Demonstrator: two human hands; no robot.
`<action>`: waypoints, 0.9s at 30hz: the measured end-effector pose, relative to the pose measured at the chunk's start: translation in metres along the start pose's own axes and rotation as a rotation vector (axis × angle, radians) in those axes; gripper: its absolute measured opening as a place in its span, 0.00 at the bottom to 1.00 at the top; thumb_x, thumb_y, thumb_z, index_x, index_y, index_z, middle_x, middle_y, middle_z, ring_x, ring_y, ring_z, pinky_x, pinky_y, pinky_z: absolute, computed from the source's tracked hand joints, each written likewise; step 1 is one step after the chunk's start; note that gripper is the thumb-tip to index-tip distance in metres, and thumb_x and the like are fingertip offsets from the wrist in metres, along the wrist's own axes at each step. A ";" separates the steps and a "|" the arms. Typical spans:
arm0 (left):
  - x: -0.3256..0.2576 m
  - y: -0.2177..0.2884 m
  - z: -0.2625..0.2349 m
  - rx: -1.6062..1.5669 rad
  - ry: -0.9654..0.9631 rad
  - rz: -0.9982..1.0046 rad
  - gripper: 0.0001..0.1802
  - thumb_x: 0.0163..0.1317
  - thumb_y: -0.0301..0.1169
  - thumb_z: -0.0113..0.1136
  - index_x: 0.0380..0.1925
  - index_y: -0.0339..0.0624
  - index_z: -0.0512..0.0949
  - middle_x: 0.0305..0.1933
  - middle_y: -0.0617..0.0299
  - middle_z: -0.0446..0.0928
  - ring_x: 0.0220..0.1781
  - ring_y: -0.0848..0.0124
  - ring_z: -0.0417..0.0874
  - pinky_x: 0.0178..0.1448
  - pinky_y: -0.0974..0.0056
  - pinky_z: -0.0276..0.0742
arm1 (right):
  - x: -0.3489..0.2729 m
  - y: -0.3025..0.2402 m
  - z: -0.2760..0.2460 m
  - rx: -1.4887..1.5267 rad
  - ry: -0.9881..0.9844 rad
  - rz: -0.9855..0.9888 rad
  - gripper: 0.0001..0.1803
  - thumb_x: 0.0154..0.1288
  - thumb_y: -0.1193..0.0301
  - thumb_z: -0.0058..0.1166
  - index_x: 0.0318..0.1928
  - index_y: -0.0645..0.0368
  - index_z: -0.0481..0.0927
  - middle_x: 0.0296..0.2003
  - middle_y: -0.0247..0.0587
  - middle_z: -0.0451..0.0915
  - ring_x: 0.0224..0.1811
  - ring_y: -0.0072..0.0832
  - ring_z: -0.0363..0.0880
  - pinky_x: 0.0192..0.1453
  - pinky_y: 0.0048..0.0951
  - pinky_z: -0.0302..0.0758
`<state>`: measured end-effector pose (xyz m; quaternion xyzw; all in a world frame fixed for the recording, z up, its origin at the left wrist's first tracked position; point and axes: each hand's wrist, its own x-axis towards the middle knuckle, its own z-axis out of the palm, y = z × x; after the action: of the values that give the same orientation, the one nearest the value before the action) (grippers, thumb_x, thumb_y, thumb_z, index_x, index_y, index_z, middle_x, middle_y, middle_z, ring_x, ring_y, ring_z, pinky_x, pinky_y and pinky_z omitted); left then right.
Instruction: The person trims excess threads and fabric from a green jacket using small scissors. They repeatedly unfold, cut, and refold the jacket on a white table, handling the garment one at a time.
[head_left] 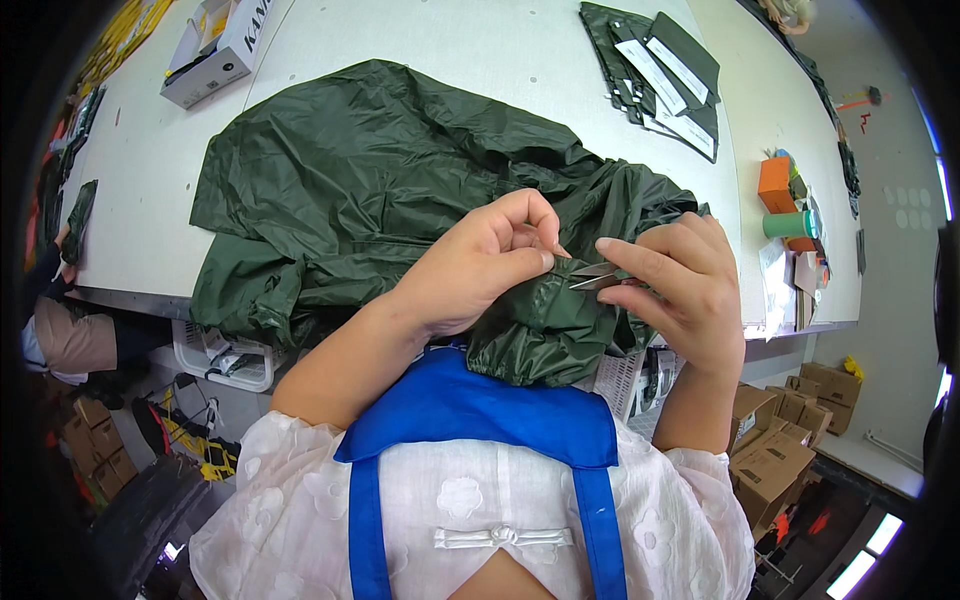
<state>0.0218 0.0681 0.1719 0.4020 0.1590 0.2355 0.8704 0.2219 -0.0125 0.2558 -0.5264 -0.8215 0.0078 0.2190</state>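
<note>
A crumpled dark green garment (pixel 370 150) of thin, shiny fabric is spread over the table, and its near part is gathered up in front of my chest. My left hand (pixel 475 255) pinches the raised edge of this fabric between thumb and fingertips. Close to those fingertips, a small pair of thread snips (pixel 594 276) points left, its blades slightly apart against the fabric edge. My right hand (pixel 685 285) grips the snips between thumb and fingers. Whether a thread lies between the blades is too small to tell.
The white table (pixel 480 35) also bears a white box (pixel 213 55), dark green pouches (pixel 695 45) with white labels, a green spool (pixel 788 225) and an orange box (pixel 774 185). Underneath are a white basket (pixel 250 372) and cardboard boxes (pixel 775 465). Another person's hand (pixel 67 245) is at far left.
</note>
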 end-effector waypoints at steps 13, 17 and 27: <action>0.000 0.001 0.000 -0.072 -0.011 -0.070 0.07 0.61 0.19 0.51 0.35 0.43 0.66 0.38 0.58 0.78 0.40 0.76 0.80 0.46 0.71 0.77 | 0.004 0.007 -0.004 -0.002 -0.025 -0.040 0.18 0.43 0.59 0.65 0.38 0.50 0.84 0.24 0.27 0.73 0.27 0.27 0.68 0.31 0.30 0.60; 0.001 0.001 0.000 -0.069 -0.007 -0.093 0.07 0.62 0.19 0.51 0.35 0.43 0.66 0.38 0.59 0.78 0.40 0.76 0.80 0.46 0.71 0.76 | 0.005 0.008 -0.005 -0.009 -0.057 -0.051 0.18 0.44 0.59 0.64 0.37 0.50 0.84 0.24 0.26 0.73 0.27 0.27 0.68 0.32 0.30 0.60; 0.003 -0.001 -0.001 -0.048 -0.006 -0.096 0.07 0.62 0.18 0.51 0.34 0.43 0.66 0.38 0.60 0.78 0.40 0.77 0.79 0.45 0.71 0.76 | 0.000 0.013 0.008 0.306 -0.012 -0.004 0.19 0.41 0.59 0.67 0.37 0.51 0.86 0.24 0.29 0.75 0.27 0.27 0.70 0.31 0.27 0.62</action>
<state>0.0242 0.0697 0.1697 0.3735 0.1697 0.1960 0.8907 0.2303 -0.0052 0.2447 -0.4853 -0.8129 0.1360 0.2917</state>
